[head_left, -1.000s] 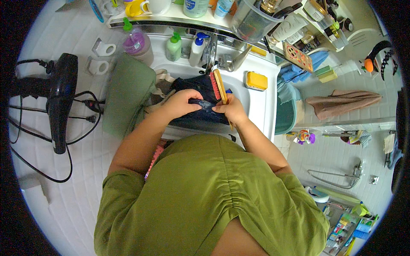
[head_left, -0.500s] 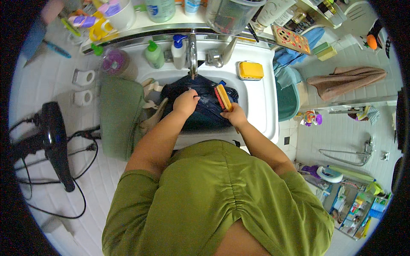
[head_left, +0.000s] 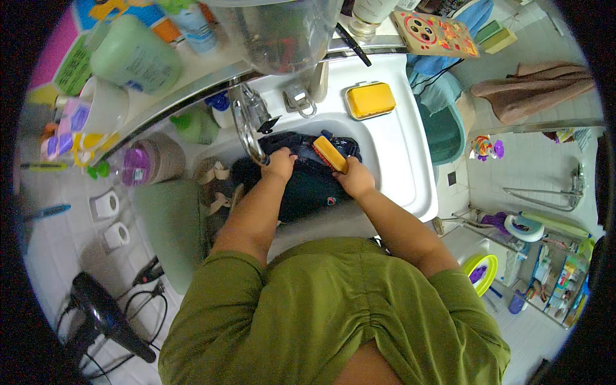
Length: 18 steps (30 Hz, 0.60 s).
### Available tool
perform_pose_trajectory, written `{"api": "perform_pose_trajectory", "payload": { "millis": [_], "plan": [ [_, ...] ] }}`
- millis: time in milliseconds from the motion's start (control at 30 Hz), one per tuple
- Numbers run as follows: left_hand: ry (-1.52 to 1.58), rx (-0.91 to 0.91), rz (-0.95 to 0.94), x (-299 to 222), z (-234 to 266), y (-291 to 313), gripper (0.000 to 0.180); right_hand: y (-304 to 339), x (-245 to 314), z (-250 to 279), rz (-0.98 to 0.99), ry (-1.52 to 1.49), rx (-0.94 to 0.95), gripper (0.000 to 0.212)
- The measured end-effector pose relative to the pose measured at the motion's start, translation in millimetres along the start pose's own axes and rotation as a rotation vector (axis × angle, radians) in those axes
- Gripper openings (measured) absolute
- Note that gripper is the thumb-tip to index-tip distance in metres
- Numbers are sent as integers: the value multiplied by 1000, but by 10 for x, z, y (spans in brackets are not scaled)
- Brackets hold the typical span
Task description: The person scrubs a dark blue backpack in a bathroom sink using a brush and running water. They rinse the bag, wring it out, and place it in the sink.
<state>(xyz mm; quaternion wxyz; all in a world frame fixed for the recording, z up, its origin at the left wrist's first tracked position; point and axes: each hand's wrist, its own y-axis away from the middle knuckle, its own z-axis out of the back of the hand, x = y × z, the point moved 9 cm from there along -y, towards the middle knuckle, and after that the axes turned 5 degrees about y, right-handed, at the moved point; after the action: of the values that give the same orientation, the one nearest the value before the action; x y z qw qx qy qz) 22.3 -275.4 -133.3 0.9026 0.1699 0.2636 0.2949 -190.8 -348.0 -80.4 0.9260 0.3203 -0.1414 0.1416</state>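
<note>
A dark navy-black piece of fabric (head_left: 301, 196), possibly a bag, lies bunched in the white sink (head_left: 410, 170). A small red-and-white mark shows on its near part. My left hand (head_left: 280, 164) has its fingers closed on the fabric's far part, just below the chrome faucet (head_left: 247, 125). In my right hand (head_left: 356, 178) is a scrub brush (head_left: 330, 154) with a yellow back and red bristles. The bristles face down and left, against or very close to the fabric; exact contact cannot be told. Pale straps (head_left: 217, 183) hang at the sink's left side.
A yellow bar (head_left: 371, 101) sits in a dish on the sink's right ledge. Pump bottles (head_left: 196, 125) stand left of the faucet. Above is a shelf with a clear tub (head_left: 276, 38) and a patterned phone (head_left: 436, 33). A hair dryer (head_left: 109, 314) hangs at left; a teal bucket (head_left: 443, 131) stands right.
The whole view has shifted and turned, bringing the shelf closer. My left hand still grips the fabric and my right hand the brush. The fabric's near part now shows the red-and-white mark.
</note>
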Motion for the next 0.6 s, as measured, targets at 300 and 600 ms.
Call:
{"api": "perform_pose_trajectory", "payload": {
  "millis": [300,600],
  "plan": [
    [-144,-22,-14,286,-359,-353,20,-352,18,-293,-45,123,44,38],
    [521,156,1,376,-123,-264,25,-331,32,-122,36,-40,-36,40]
  ]
}}
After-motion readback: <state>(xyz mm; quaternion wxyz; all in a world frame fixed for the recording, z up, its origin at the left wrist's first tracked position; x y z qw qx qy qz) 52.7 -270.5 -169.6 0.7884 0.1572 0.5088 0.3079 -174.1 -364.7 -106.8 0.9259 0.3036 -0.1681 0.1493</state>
